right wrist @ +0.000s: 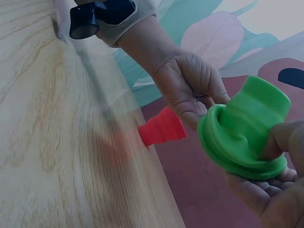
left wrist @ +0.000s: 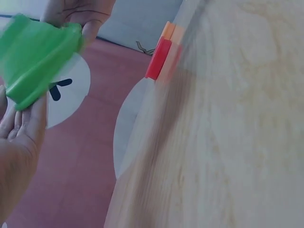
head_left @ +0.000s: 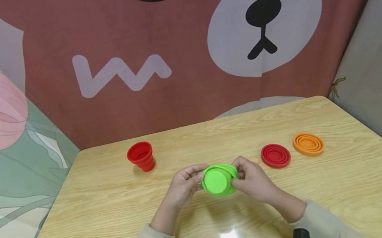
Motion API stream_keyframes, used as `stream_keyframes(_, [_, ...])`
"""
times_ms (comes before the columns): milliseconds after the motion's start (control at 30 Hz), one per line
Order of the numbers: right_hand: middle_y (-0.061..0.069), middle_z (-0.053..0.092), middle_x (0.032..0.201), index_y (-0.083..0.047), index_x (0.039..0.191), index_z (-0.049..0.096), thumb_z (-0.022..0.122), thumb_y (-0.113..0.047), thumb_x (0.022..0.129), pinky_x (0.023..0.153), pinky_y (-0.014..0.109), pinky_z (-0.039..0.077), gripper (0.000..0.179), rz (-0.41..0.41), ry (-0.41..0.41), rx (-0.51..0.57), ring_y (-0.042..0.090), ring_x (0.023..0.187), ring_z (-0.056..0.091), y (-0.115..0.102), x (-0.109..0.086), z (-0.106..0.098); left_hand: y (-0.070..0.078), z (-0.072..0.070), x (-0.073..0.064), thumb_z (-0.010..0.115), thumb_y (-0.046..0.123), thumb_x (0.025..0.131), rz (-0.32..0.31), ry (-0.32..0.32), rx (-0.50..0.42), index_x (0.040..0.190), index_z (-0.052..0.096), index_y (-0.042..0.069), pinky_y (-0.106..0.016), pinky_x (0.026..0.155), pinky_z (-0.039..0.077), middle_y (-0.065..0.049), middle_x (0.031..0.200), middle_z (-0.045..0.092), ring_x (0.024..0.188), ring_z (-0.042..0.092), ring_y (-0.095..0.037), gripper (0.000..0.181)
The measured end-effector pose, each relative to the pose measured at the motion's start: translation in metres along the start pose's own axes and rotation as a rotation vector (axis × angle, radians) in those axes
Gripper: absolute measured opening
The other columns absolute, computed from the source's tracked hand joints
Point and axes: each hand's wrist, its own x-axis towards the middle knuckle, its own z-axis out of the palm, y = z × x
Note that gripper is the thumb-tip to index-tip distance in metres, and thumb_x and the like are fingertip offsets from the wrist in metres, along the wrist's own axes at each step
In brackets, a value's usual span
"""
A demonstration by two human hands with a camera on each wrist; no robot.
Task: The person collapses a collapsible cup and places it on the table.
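Observation:
Both hands hold a green collapsible silicone cup point(head_left: 217, 181) above the table, its round base facing the head camera. My left hand point(head_left: 185, 186) grips the rim on the left side with thumb and fingers. On the other side my right hand point(head_left: 253, 179) pinches the rim, the thumb pressing into the folded wall. In the right wrist view the green cup point(right wrist: 256, 114) is partly extended, with a dented, uneven fold beside the right thumb. The left wrist view shows the green cup point(left wrist: 38, 59) blurred between both hands.
An extended red collapsible cup point(head_left: 141, 156) stands at the back left of the wooden table point(head_left: 101, 214). To the right lie a flattened red cup point(head_left: 275, 155) and a flattened orange cup point(head_left: 308, 144). A bear-print cloth point(head_left: 187, 95) hangs behind the table.

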Motion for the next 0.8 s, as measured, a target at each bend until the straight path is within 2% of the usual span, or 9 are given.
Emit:
stream_keyframes(100, [0.006,0.052,0.07,0.002,0.085,0.048,0.052,0.011,0.065,0.045,0.019,0.039,0.022,0.013,0.021,-0.036,0.012,0.056,0.044,0.0,0.0,-0.001,0.001,-0.001,-0.002,0.044,-0.003,0.086,-0.023,0.02,0.031,0.108,0.053,-0.006,-0.03,0.069,0.049,-0.003,0.094,0.06,0.08,0.058,-0.014,0.024])
stream_keyframes(167, [0.007,0.054,0.075,0.003,0.086,0.048,0.051,0.012,0.066,0.049,0.02,0.043,0.022,0.005,0.006,-0.007,0.014,0.061,0.048,0.001,0.0,-0.002,0.002,-0.001,-0.002,0.045,-0.003,0.086,-0.034,0.025,0.048,0.111,0.046,-0.014,-0.031,0.07,0.049,-0.003,0.094,0.06,0.08,0.058,-0.014,0.027])
stream_keyframes(233, [0.009,0.054,0.078,0.005,0.089,0.048,0.051,0.012,0.068,0.055,0.022,0.046,0.022,-0.014,-0.024,0.038,0.016,0.066,0.051,0.004,0.001,-0.004,0.004,-0.001,-0.003,0.044,-0.003,0.086,-0.039,0.023,0.061,0.111,0.043,-0.017,-0.031,0.07,0.049,-0.003,0.093,0.06,0.08,0.058,-0.014,0.029])
stream_keyframes(300, [0.012,0.054,0.081,0.007,0.092,0.046,0.051,0.011,0.07,0.061,0.023,0.048,0.023,-0.042,-0.06,0.098,0.017,0.071,0.053,0.007,0.001,-0.007,0.006,0.0,-0.003,0.044,-0.003,0.086,-0.04,0.016,0.065,0.11,0.046,-0.013,-0.031,0.07,0.049,-0.002,0.091,0.06,0.08,0.058,-0.014,0.026])
stream_keyframes(500, [0.01,0.055,0.087,0.011,0.101,0.04,0.05,0.009,0.076,0.068,0.025,0.048,0.027,-0.188,-0.205,0.278,0.015,0.078,0.054,0.011,0.001,-0.014,0.011,0.003,-0.003,0.043,-0.004,0.086,0.004,-0.04,0.023,0.104,0.055,0.012,-0.029,0.069,0.048,-0.001,0.089,0.059,0.079,0.056,-0.012,0.027])
stream_keyframes(667, [0.004,0.057,0.093,0.009,0.105,0.038,0.046,0.008,0.08,0.072,0.026,0.047,0.026,-0.303,-0.354,0.498,0.014,0.082,0.056,0.01,-0.001,-0.014,0.01,0.006,-0.003,0.042,-0.001,0.087,0.054,-0.068,-0.007,0.105,0.056,0.015,-0.026,0.069,0.048,-0.001,0.089,0.058,0.079,0.056,-0.011,0.028])
stream_keyframes(800, [0.005,0.055,0.097,-0.002,0.108,0.04,0.045,0.006,0.084,0.07,0.028,0.049,0.026,-0.305,-0.41,0.607,0.016,0.082,0.058,0.008,0.0,-0.012,0.008,0.007,-0.004,0.04,0.001,0.089,0.075,-0.088,-0.018,0.108,0.054,0.013,-0.025,0.071,0.047,-0.001,0.091,0.058,0.08,0.056,-0.011,0.027])
